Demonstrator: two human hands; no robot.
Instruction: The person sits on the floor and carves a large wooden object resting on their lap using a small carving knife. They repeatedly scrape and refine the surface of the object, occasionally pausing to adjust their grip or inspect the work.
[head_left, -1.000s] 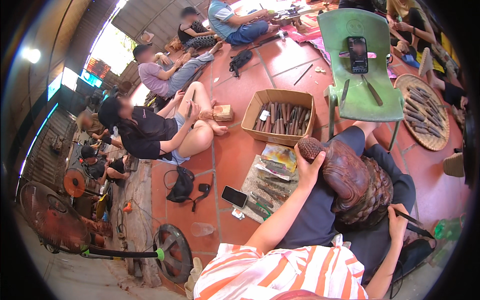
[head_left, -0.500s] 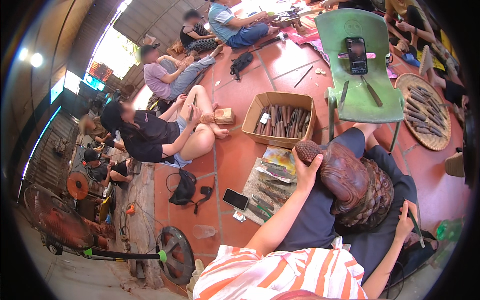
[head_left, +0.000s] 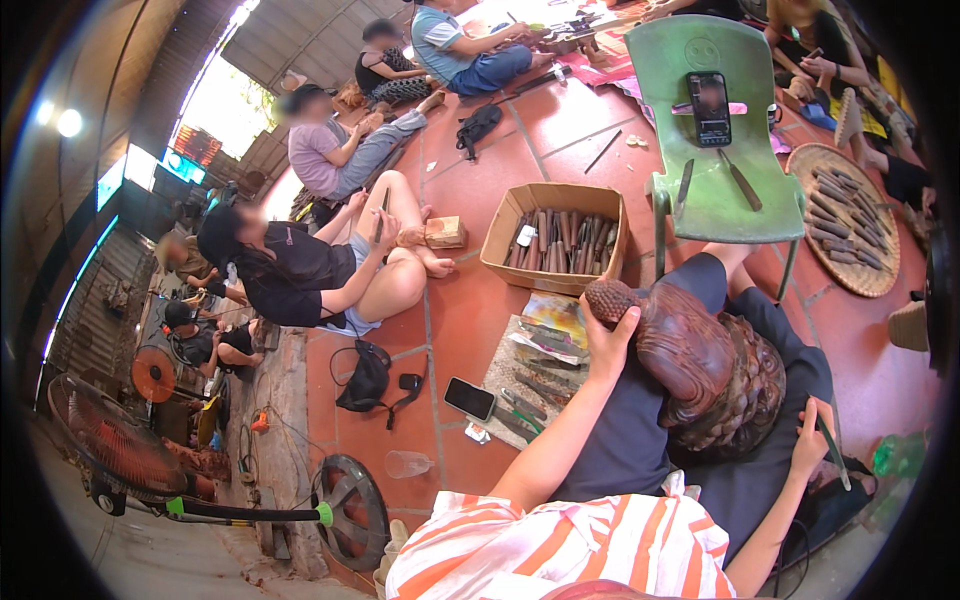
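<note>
A dark brown carved wooden statue lies tilted across my lap, its knobbly round head toward the left. My left hand is closed around that head, the thumb pressed along its near side. Out to the right, beside my thigh, my right hand grips a slim green-and-grey hand tool, possibly a carving knife or chisel. The tool points down and away from the statue, not touching it. Left of my knee, several carving tools rest on a speckled mat.
A cardboard box full of wooden-handled tools stands ahead. Behind it on the right, a green plastic chair carries a phone and two tools. A round woven tray holds more tools. Another phone lies left; a seated person works nearby.
My hands, the statue and the tool keep their places; the whole view has shifted slightly left. At the upper right, a person's arms have changed position.
</note>
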